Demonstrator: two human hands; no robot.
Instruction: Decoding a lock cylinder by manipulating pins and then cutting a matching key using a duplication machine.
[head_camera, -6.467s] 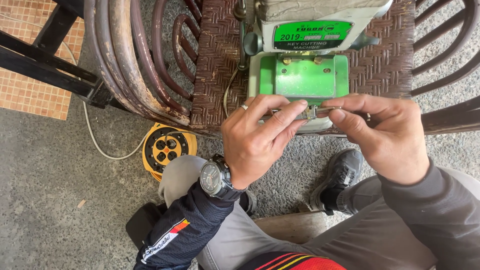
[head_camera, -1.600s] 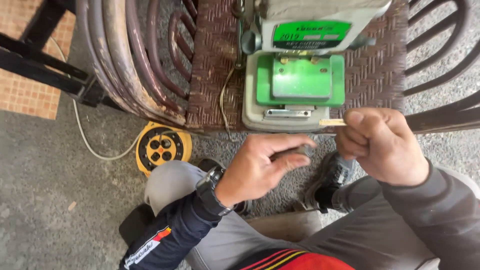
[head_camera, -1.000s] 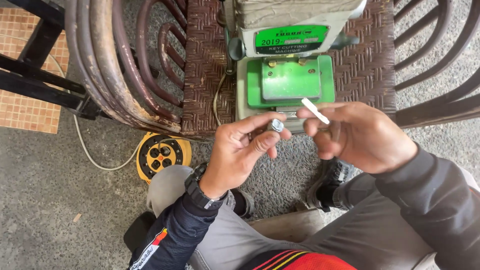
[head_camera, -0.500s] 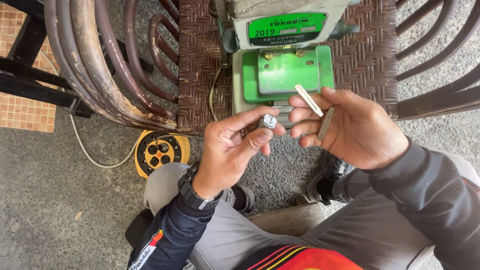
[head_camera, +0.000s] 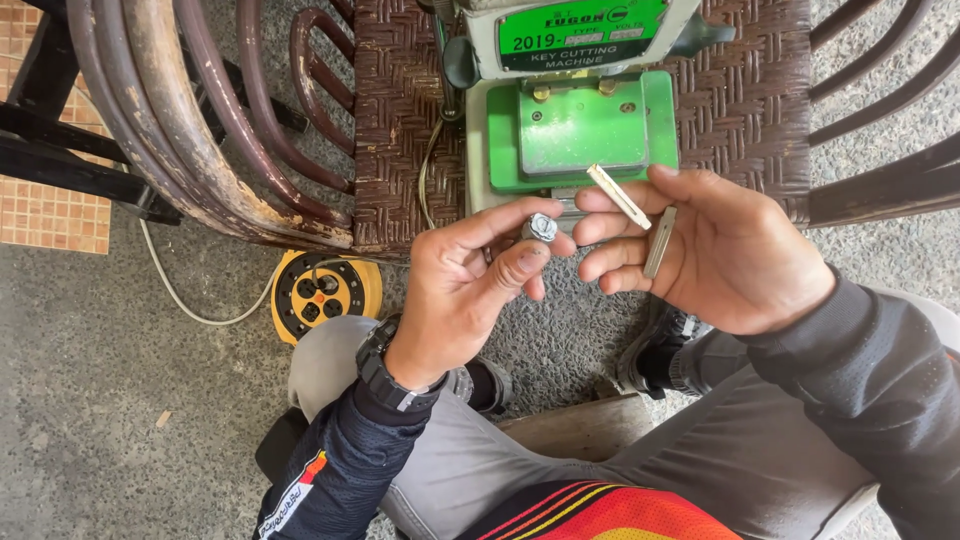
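- My left hand is closed in a pinch on a small silvery metal piece, held between thumb and forefinger; the other fingers are curled loosely under it.
- That metal piece sits just in front of the green machine, near the lower edge of its green plate, and almost touches the fingertips of my other hand.
- My right hand is to the right of the piece, in front of the machine's right corner, palm turned up towards me.
- Its thumb and forefinger are clamped on a thin pale metal strip, which slants up and to the left so that its free end lies over the machine's front edge.
- A second flat grey blade lies along the fingers of the same hand, gripped lower down, pointing roughly upright; I cannot tell how firmly it is held.
- The machine stands on a brown woven chair seat, with curved dark rattan bars to its left and right.
- A yellow cable reel lies on the grey concrete floor, below and left of the machine, with a pale cord running from it towards the left.
- A dark wristwatch is on my left wrist, well below the machine.
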